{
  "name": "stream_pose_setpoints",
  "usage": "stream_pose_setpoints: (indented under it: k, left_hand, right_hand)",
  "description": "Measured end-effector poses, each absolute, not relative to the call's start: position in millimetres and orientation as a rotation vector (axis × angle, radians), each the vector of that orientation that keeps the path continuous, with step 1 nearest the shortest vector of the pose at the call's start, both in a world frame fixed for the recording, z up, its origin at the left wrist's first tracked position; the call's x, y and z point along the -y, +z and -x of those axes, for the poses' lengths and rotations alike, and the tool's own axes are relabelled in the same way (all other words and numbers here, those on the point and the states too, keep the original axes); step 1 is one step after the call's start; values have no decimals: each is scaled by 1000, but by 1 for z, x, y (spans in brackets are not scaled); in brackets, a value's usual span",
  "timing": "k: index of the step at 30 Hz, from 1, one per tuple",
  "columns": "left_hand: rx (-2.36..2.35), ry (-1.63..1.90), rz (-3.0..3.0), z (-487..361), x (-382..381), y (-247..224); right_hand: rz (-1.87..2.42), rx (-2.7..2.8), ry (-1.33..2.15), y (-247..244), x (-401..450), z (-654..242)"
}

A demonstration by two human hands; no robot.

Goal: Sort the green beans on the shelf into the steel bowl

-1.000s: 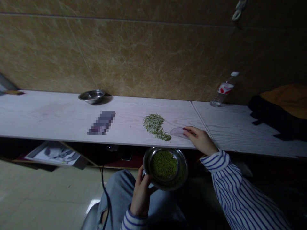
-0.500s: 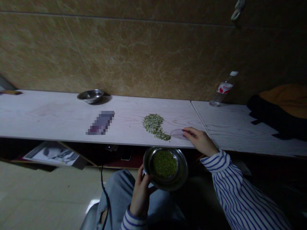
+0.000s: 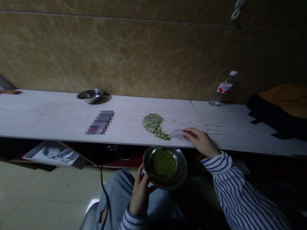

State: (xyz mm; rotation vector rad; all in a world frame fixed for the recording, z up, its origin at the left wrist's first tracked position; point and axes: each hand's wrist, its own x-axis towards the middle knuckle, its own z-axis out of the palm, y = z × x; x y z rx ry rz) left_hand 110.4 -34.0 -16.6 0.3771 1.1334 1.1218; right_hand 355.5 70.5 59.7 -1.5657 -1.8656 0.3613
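My left hand (image 3: 142,190) grips the left rim of a steel bowl (image 3: 181,174), held just below the front edge of the counter. Small green beans (image 3: 164,163), which look like mung beans, cover the bowl's bottom. A patch of mixed green and white grains (image 3: 152,124) lies on the counter, with a tail curving toward the front edge. My right hand (image 3: 200,140) pinches a thin, translucent, rounded scraper (image 3: 178,134) between thumb and fingers. Its left end is close by the tail of the grains; whether it touches them I cannot tell.
A second steel bowl (image 3: 90,95) stands near the wall, behind a blurred-out flat object (image 3: 100,122). Farther right are a plastic bottle (image 3: 221,91) and an orange-and-black cloth item (image 3: 283,105). Below the white counter (image 3: 57,118) is an open shelf; a black cable (image 3: 102,185) hangs by my knee.
Almost nothing differs. Both hands, the bowl and the scraper keep nearly the same places, and the grains look unchanged.
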Motion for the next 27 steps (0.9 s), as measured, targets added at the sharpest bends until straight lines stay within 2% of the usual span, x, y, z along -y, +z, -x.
stream_pose_setpoints:
  k: [27]
  left_hand:
    - [-1202, 1153, -349, -116, 34, -5]
  right_hand:
    - [1493, 1821, 575, 48, -72, -354]
